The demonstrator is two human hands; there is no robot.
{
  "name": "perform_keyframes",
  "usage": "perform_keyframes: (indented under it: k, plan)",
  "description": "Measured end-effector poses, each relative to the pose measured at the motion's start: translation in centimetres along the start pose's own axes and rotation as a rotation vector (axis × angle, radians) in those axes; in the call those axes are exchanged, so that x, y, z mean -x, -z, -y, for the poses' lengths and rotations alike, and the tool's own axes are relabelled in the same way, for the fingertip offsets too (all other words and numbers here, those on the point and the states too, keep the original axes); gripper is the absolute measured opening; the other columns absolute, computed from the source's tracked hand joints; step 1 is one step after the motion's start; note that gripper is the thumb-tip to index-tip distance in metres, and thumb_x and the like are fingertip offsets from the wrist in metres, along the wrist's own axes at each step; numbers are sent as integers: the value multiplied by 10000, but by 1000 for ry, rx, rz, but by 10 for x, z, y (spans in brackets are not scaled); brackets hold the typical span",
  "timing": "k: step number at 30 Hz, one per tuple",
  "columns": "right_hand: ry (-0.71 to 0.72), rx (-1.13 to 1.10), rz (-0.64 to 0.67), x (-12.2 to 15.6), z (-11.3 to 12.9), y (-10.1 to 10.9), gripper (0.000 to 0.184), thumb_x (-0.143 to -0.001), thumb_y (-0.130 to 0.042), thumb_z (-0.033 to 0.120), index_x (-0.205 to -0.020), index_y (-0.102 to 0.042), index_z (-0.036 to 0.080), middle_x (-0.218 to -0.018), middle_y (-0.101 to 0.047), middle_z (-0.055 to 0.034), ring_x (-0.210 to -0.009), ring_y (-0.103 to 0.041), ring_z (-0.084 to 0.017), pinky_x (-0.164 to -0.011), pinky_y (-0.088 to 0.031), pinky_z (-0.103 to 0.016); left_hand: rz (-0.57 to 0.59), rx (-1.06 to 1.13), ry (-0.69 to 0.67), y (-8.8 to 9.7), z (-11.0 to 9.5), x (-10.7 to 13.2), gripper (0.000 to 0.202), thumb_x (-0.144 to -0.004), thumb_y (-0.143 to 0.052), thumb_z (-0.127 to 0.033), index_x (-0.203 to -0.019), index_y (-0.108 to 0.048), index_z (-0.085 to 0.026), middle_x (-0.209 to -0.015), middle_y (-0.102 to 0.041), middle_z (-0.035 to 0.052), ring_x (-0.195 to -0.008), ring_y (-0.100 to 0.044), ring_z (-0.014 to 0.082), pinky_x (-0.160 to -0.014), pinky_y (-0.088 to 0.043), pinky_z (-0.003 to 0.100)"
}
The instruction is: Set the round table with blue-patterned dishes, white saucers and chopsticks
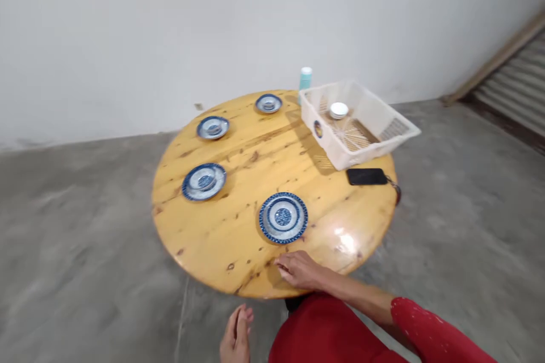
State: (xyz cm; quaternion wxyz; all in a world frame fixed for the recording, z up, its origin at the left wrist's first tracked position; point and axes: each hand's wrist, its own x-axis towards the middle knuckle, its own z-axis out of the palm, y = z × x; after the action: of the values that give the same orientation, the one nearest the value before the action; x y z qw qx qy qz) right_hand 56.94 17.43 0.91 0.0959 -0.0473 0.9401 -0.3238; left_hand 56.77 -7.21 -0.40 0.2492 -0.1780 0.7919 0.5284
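Note:
My right hand [300, 270] rests on the near edge of a round wooden table [238, 249], fingers loosely curled and holding nothing, just below a blue-and-white plate [283, 217]. My left hand [236, 336] hangs below the table edge, fingers straight and together, empty. Three more blue-and-white plates, each with a small dish on it, lie to the left and back: the nearest of them [204, 181], the middle one [213, 127] and the farthest [268, 103].
A white plastic basket [395, 142] at the table's back right holds a small white bowl [339, 109]. A black phone [367, 176] lies in front of it. A teal bottle [305, 77] stands behind. Grey concrete floor surrounds the table; a white wall is behind.

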Motion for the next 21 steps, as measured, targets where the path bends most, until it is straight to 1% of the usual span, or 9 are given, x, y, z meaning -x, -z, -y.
perform_keyframes:
  k: [2,4,7,10,12,13,16,19,21]
  plan:
    - [-129,-19,-102,36,-16,6,295,-905,-484,228,-1112,-689,182,-1043,-739,-95,-903,-680,-206,-785,-466,-271,49,4,-87,-14,-7,-1,497,-759,-549,-627,-1032,-667,-228,-998,-767,102,-1010,-719,307,-873,-574,416]
    - [-290,-59,-221,81,-27,2,287,-905,-475,221,-1084,-695,181,-1027,-738,-93,-896,-674,-200,-793,-461,-266,111,5,-148,-34,-8,0,556,-753,-559,-653,-1033,-683,-189,-965,-768,115,-965,-725,312,-862,-574,423]
    - [-493,-180,-360,152,-31,-19,284,-919,-436,231,-1011,-701,189,-913,-739,-65,-828,-664,-190,-754,-451,-268,253,-12,-196,-67,0,9,667,-711,-588,-726,-1012,-706,-142,-936,-766,135,-912,-726,315,-849,-571,417]
    - [-598,-325,-383,200,-24,-41,281,-905,-432,244,-977,-697,188,-830,-730,-38,-743,-654,-177,-688,-436,-264,367,-48,-231,-95,11,29,702,-714,-588,-757,-1000,-717,-129,-907,-762,134,-874,-724,299,-842,-566,398]
    - [-585,-376,-352,215,-20,-45,276,-888,-443,240,-970,-701,186,-824,-733,-34,-737,-655,-176,-678,-429,-262,414,-67,-244,-108,16,48,688,-730,-584,-751,-995,-718,-130,-898,-760,130,-855,-723,287,-832,-567,384]
    - [-556,-381,-344,217,-19,-43,277,-884,-446,238,-971,-704,186,-840,-737,-36,-755,-659,-178,-687,-427,-262,434,-75,-250,-112,16,57,681,-731,-585,-748,-989,-718,-131,-895,-758,129,-846,-723,282,-825,-569,379]
    - [-459,-349,-376,211,-23,-24,271,-885,-449,230,-947,-710,188,-857,-732,-40,-787,-655,-179,-715,-418,-263,432,-111,-262,-119,9,77,682,-716,-584,-751,-980,-714,-136,-893,-757,128,-849,-725,282,-829,-573,379]
    - [-386,-341,-394,205,-42,3,257,-879,-452,214,-905,-705,182,-785,-708,-33,-716,-631,-164,-678,-404,-254,316,-124,-245,-126,-5,85,733,-639,-602,-783,-959,-708,-132,-867,-757,136,-853,-727,305,-828,-579,404]
    - [-330,-350,-388,210,-63,20,258,-881,-448,210,-921,-702,181,-788,-708,-33,-710,-632,-161,-667,-406,-249,231,-107,-220,-137,-13,85,747,-588,-623,-790,-934,-703,-133,-849,-759,137,-857,-728,320,-827,-584,417]
